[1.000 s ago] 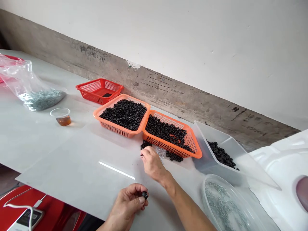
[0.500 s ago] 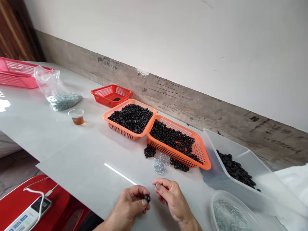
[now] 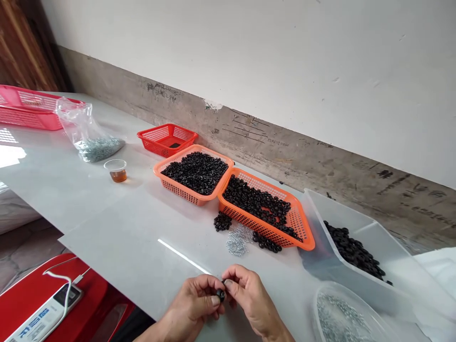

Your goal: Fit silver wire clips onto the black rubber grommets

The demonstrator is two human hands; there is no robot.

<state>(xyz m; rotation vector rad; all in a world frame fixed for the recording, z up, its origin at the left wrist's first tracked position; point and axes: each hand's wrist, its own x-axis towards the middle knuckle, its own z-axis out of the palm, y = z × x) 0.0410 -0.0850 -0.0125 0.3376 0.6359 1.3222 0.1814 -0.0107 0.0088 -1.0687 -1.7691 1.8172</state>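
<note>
I'm seeing my left hand pinching a small black ring between thumb and fingers, low over the pale tabletop. Compared with the earlier view, my right hand is closing the gap: its fingertips are coming together on the ring's far side, touching it. A loose heap of wire coils is lying just beside the orange basket.
</note>
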